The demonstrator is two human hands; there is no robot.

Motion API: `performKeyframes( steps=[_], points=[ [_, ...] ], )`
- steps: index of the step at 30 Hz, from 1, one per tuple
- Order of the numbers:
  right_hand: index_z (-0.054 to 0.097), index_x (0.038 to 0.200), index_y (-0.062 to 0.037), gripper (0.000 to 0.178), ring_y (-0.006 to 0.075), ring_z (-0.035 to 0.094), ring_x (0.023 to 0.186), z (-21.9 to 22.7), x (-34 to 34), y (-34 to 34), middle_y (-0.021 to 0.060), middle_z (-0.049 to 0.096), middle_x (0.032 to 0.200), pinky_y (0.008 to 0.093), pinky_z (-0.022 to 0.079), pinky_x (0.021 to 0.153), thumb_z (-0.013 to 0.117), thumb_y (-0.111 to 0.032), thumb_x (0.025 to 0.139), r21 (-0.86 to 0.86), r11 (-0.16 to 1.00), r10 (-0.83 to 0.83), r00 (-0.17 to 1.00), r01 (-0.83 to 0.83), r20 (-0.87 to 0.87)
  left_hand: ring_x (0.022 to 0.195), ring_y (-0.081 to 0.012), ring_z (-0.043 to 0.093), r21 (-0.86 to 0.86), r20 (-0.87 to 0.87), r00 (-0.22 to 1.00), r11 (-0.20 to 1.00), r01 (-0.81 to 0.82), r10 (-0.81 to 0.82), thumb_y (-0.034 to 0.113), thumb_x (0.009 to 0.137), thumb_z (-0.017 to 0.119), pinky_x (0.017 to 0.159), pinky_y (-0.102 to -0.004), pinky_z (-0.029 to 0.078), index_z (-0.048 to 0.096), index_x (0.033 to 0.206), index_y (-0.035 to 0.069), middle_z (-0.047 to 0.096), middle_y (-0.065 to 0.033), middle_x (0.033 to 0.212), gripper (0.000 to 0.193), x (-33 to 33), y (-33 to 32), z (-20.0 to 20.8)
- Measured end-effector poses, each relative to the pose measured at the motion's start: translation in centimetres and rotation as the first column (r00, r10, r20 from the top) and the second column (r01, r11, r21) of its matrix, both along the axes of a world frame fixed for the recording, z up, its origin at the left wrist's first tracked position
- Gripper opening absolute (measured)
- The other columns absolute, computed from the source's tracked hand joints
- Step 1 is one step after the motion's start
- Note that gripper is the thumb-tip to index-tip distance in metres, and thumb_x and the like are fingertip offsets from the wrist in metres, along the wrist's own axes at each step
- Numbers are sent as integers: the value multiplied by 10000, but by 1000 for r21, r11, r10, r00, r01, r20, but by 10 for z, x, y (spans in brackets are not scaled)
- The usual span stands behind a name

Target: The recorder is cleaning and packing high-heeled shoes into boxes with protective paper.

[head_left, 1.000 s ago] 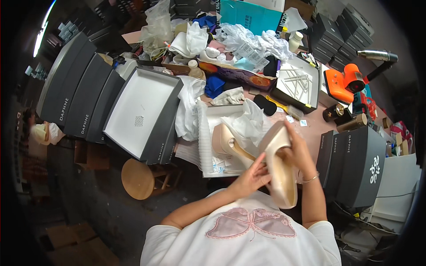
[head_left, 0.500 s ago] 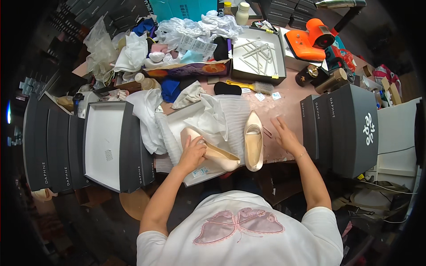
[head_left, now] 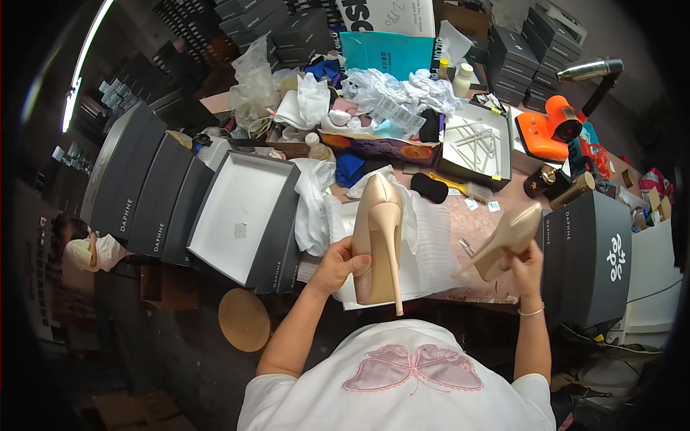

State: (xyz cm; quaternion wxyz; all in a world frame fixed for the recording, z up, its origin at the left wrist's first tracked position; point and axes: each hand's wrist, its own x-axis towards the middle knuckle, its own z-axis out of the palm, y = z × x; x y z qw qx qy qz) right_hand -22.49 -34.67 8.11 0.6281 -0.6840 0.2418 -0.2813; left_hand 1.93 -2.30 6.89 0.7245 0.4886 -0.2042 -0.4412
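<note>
My left hand is closed round the side of a beige stiletto shoe, raised toward me with its toe pointing away and its thin heel at the near end. To the right, the matching high-heeled shoe is gripped in my right hand and held up at a slant. Its outline is slightly smeared. Beneath the left shoe lies an open box part lined with white tissue paper. A pair of tweezers lies on the pink table between the shoes.
Dark grey shoe boxes stand at the left and right, with an open white-lined box among the left ones. Farther back are a yellow-handled brush, a tray of white sticks and an orange device.
Both shoes have been lifted off the table. My right hand, empty before, now holds the right shoe; my left has turned its shoe heel toward me. The view has shifted left and up.
</note>
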Motion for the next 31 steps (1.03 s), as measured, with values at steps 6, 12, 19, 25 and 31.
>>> performKeyframes(
  steps=[6,12,19,25,31],
  points=[
    [502,1234,0,493,107,573,1013,70,51,47,47,606,1115,267,454,904,709,-52,790,352,836,423,903,-420,72,1086,-149,586,-124,-216,976,992,6,-33,110,846,688,968,-298,444,490,1268,-24,605,-77,1180,486,-24,-1,-4],
    [474,1284,-24,570,122,574,1062,18,83,98,51,603,1159,281,446,941,745,-114,791,577,649,502,849,-495,164,1044,-126,589,-63,-186,982,998,11,-22,140,848,701,943,-287,450,520,1236,-16,621,-59,1140,455,-34,17,-20],
    [466,1299,-18,595,119,569,1062,-3,85,106,50,601,1168,289,447,952,751,-81,780,535,648,539,822,-543,182,1021,-106,584,-16,-74,997,1000,10,-11,168,834,726,943,-280,441,538,1239,-8,630,-39,1130,480,-36,33,-20],
    [442,1327,-19,594,129,577,1066,0,85,101,61,590,1194,301,475,934,725,-181,831,597,590,534,817,-544,217,1030,-118,596,-21,-135,990,999,47,-49,155,865,688,932,-279,458,527,1248,-5,636,-50,1116,445,-32,26,-18],
    [417,1349,-20,564,161,591,1082,-10,96,88,88,572,1237,322,509,917,629,-302,909,759,451,444,856,-470,266,1095,-196,602,-55,-378,924,998,39,-57,280,816,741,930,-328,504,452,1304,-16,593,-102,1217,639,-28,6,-11]
  ],
)
